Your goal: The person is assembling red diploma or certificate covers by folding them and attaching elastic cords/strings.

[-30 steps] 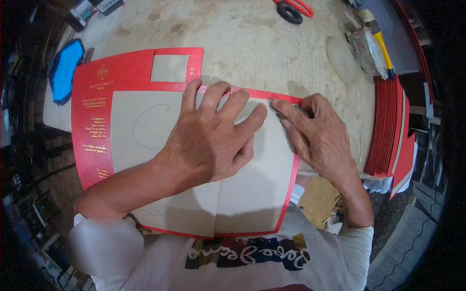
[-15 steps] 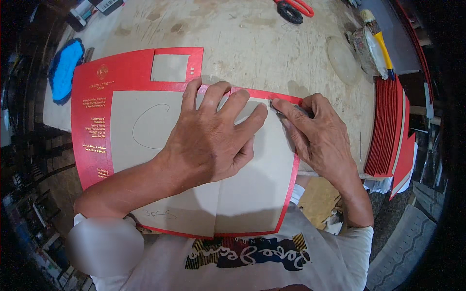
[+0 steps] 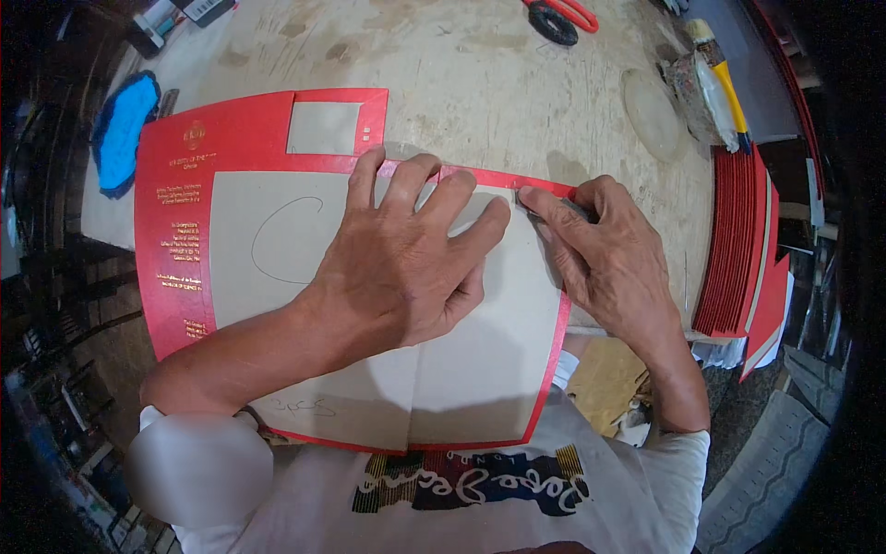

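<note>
A red cover with grey board panels [image 3: 480,374] lies across the near side of the worktable, its near edge against my shirt. The red flap on its left carries gold lettering, and a pen-drawn curve marks the grey board. My left hand [image 3: 401,245] rests on the board with fingers spread, fingertips along the far red border. At the far right corner my right hand [image 3: 614,254] is closed in a pinch, fingertips down on the border. Between its fingers is something small and dark, mostly hidden.
Red-handled scissors [image 3: 558,20] lie at the far edge. To the right are a yellow-handled brush [image 3: 724,88], a clear round lid [image 3: 653,113] and a stack of red covers [image 3: 734,245]. A blue pad [image 3: 126,134] sits at the left edge of the worktable [image 3: 461,102].
Both hands keep almost the same places. The right fingertips have shifted very slightly along the far red border; the cover has hardly moved.
</note>
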Demonstrator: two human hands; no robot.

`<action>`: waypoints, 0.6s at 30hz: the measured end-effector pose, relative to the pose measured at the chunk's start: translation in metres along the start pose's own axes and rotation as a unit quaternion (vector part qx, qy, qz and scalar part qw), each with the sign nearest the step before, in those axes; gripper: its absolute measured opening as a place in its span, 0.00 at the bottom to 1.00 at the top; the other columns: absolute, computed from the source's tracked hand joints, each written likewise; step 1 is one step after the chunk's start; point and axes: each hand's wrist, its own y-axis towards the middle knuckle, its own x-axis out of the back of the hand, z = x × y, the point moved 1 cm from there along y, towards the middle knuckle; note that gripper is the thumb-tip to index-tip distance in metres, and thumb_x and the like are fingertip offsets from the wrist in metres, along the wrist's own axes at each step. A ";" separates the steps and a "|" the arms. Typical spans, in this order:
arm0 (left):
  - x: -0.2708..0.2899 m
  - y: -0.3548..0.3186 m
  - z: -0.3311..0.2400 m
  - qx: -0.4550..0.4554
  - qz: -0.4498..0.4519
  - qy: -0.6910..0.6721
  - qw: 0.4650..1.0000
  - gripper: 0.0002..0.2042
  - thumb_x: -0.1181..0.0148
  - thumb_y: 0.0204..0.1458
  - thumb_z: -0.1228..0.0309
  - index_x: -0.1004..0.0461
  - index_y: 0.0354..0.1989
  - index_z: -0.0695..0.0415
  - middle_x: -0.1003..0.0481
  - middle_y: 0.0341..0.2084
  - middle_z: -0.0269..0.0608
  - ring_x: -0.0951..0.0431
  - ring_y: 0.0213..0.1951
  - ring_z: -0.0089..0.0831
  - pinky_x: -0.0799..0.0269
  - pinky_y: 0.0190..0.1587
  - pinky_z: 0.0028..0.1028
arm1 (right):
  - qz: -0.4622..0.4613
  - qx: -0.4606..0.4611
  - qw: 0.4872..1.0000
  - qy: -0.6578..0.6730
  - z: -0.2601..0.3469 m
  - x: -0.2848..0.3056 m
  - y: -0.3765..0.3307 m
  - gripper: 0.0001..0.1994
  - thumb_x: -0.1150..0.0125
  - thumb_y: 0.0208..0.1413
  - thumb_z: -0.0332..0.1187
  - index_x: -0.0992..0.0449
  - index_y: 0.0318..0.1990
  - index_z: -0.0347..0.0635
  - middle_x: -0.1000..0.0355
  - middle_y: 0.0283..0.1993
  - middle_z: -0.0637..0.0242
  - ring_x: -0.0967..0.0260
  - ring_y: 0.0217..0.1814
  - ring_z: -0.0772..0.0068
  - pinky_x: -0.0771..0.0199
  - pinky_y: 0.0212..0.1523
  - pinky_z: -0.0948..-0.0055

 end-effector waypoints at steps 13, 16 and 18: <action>-0.001 0.000 0.001 -0.005 -0.014 0.005 1.000 0.17 0.35 0.47 0.66 0.24 0.47 0.53 0.30 0.48 0.46 0.34 0.53 0.48 0.41 0.59 0.56 | 0.000 0.008 1.000 0.008 -0.002 -0.001 0.000 0.19 0.38 0.64 0.31 0.18 0.61 0.54 0.32 0.40 0.58 0.36 0.37 0.63 0.32 0.34 0.69; 0.000 0.000 0.001 -0.003 -0.008 0.004 1.000 0.18 0.35 0.46 0.67 0.24 0.47 0.53 0.31 0.48 0.46 0.34 0.53 0.47 0.41 0.59 0.56 | 0.001 0.006 1.000 0.006 -0.002 -0.001 0.001 0.19 0.38 0.64 0.31 0.18 0.61 0.54 0.32 0.40 0.58 0.36 0.37 0.63 0.32 0.34 0.69; 0.000 0.000 0.001 -0.003 -0.007 0.003 1.000 0.18 0.35 0.46 0.67 0.24 0.47 0.53 0.31 0.48 0.46 0.34 0.53 0.47 0.41 0.59 0.56 | 0.002 0.003 1.000 0.006 -0.001 -0.002 0.001 0.19 0.37 0.64 0.31 0.18 0.61 0.54 0.32 0.40 0.59 0.36 0.37 0.63 0.32 0.34 0.69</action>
